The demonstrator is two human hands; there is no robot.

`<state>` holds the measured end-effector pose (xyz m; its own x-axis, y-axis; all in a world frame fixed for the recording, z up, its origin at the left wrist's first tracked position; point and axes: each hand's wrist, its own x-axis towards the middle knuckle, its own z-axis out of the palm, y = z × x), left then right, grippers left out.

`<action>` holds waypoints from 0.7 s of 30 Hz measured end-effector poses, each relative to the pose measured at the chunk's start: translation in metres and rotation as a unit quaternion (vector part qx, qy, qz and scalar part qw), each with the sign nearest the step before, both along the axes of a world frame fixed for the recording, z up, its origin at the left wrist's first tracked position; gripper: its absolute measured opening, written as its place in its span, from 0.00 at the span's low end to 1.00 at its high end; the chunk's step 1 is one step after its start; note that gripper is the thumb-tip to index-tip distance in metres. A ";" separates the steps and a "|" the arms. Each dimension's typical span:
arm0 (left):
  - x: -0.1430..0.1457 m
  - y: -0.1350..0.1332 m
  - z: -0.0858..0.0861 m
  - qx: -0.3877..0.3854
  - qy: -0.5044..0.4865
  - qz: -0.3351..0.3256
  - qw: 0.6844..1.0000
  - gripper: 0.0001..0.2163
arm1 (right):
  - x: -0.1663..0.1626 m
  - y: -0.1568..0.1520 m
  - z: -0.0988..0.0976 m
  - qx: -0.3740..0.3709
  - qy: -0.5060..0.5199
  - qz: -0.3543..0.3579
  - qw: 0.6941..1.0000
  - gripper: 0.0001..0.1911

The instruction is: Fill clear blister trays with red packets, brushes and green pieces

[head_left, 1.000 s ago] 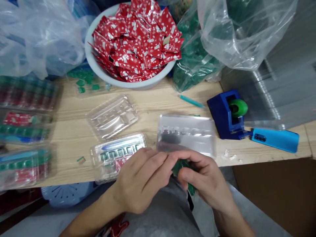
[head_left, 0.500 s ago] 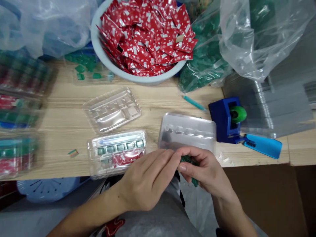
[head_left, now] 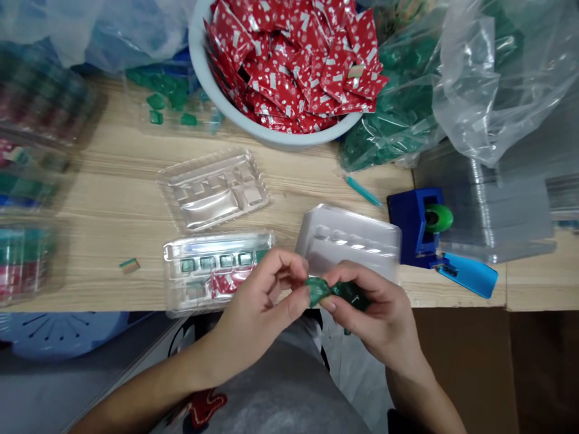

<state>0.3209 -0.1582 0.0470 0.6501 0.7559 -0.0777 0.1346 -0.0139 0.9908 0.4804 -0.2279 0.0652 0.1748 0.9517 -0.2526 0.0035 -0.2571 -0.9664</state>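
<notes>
My left hand (head_left: pixel 260 319) pinches a shiny green translucent piece (head_left: pixel 318 290) between thumb and fingertips. Thumb and forefinger of my right hand (head_left: pixel 382 313) touch its other side, and more dark green pieces (head_left: pixel 353 294) are curled in that palm. Just left of my hands lies a clear plastic tray (head_left: pixel 172 301) with green squares in its small compartments and a red packet (head_left: pixel 224 281) in a larger one; my left hand hides its right end. Behind my right hand sits a clear lid-like tray (head_left: pixel 357 232).
Another clear moulded tray (head_left: pixel 208 208) lies behind the filled one. At the back stands a bowl (head_left: pixel 280 140) heaped with red packets. To the right are a blue tape dispenser (head_left: pixel 409 232) and a teal pen-like stick (head_left: pixel 364 191). Stacked filled trays (head_left: pixel 27 259) stand on the left.
My hands have drawn slightly apart, and a green piece now shows between their fingertips. The camera view has shifted a little.
</notes>
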 end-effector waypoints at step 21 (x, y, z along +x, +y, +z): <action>0.000 -0.004 -0.034 0.477 0.122 -0.071 0.868 0.10 | 0.038 0.041 -0.007 0.079 -0.501 0.162 0.846 0.08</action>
<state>0.3212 -0.1627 0.0128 0.7941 0.4660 0.3901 0.2690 -0.8451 0.4621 0.5188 -0.1867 0.0582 -0.0518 0.9987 0.0028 0.8873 0.0473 -0.4588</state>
